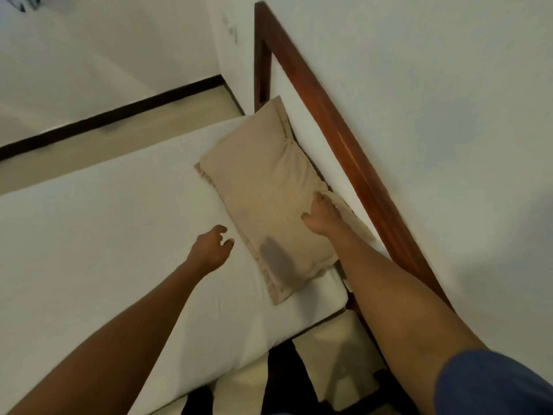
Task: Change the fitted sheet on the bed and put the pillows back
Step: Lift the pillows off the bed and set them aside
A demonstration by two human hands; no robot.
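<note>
tan pillow (263, 205) lies flat at the mattress head, long edge along the wooden headboard (344, 139), right hand (321, 217) gripping its headboard-side edge, left hand (211, 247) loose and empty just off its outer edge, bare white sheet (104, 235) beyond.

Blue fabric short sleeve (493, 384) covered right upper arm, hem near elbow. Left forearm (134, 319), right forearm (404, 295), left hand (209, 250), right hand (323, 218) were bare.

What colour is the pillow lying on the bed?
Plain beige, no pattern; the pillow shows clearly in the head view.
</note>
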